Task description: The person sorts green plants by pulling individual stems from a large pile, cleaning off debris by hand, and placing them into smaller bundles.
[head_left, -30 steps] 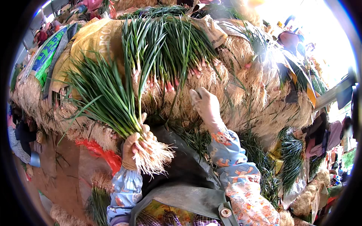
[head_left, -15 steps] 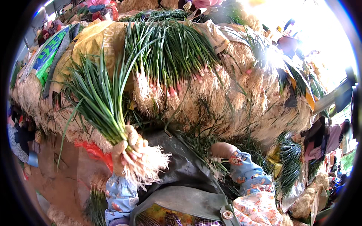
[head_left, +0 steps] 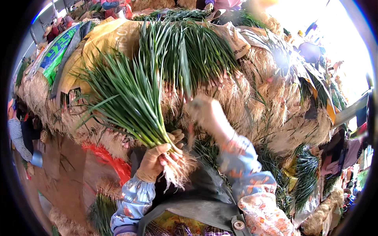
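My left hand (head_left: 155, 159), in what looks like a tan glove, is closed round a bunch of green garlic (head_left: 134, 104). The long leaves fan up and to the left; pinkish-white bases and stringy pale roots stick out below the fist. Beside it on the right, my right hand (head_left: 202, 112) is raised and blurred by motion. It seems closed on a single stalk of green garlic (head_left: 184, 65), whose leaf stands up before the pile. Just beyond lies a row of green garlic (head_left: 210, 51), roots toward me.
The heap of rooted bundles (head_left: 252, 102) rises ahead, partly covered by a yellow sack (head_left: 98, 35). A dark apron (head_left: 189, 208) covers my lap. Red plastic (head_left: 108, 159) lies at left, and more bundles (head_left: 307, 173) stand at right. Other people (head_left: 23, 135) are around the edges.
My right hand has risen from low beside the heap to the row of stalks. My left hand with its bunch has shifted right and slightly down.
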Tool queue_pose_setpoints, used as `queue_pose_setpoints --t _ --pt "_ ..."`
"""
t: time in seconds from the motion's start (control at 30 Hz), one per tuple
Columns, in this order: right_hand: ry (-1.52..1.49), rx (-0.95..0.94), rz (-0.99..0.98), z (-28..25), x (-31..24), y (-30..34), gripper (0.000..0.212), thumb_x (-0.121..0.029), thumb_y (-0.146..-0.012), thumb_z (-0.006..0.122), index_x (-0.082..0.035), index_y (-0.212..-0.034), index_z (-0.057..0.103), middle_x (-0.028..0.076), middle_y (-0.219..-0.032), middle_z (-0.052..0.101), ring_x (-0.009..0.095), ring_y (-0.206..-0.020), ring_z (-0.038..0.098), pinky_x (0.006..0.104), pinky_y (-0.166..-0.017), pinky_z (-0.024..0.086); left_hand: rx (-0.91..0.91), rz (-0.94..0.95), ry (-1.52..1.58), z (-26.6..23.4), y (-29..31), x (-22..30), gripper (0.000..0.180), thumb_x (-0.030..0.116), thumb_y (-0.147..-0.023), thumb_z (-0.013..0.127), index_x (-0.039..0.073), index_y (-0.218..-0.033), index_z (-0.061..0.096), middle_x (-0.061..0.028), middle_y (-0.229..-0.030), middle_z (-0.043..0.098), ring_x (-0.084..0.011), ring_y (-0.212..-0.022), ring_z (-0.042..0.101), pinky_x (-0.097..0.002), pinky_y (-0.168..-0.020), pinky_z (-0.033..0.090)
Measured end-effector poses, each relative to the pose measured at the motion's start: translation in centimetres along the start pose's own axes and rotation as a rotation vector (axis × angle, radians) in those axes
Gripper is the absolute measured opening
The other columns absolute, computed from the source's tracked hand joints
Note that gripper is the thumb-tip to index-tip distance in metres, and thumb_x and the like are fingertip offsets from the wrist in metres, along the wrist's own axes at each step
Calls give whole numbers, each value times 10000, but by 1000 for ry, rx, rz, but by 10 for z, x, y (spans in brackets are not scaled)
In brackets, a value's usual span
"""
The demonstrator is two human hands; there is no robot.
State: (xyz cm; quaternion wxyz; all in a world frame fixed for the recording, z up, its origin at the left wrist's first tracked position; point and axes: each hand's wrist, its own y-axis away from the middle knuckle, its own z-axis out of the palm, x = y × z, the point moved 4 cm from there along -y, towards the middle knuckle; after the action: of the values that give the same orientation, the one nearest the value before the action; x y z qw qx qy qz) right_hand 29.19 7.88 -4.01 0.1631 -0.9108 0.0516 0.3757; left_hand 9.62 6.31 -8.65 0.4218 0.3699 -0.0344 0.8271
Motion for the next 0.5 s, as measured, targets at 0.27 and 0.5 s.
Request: queue_pose_setpoints --t 0.27,0.5 --pt "-1317 -445 513 46 -8 40 219 -245 -902 517 -36 -917 580 -61 -521 401 39 -416 349 180 -384 252 -86 -68 175 10 -3 -14 342 170 -720 637 24 -1012 536 -107 -1002 556 -225 -894 550 -357 -778 488" --pt "-898 166 650 73 34 50 148 -79 -878 490 -3 -927 607 21 -676 562 54 -469 458 164 -379 300 -252 34 255 8 10 -5 325 203 -729 643 47 -957 472 -67 -780 456 -166 -672 487 -331 -600 459"
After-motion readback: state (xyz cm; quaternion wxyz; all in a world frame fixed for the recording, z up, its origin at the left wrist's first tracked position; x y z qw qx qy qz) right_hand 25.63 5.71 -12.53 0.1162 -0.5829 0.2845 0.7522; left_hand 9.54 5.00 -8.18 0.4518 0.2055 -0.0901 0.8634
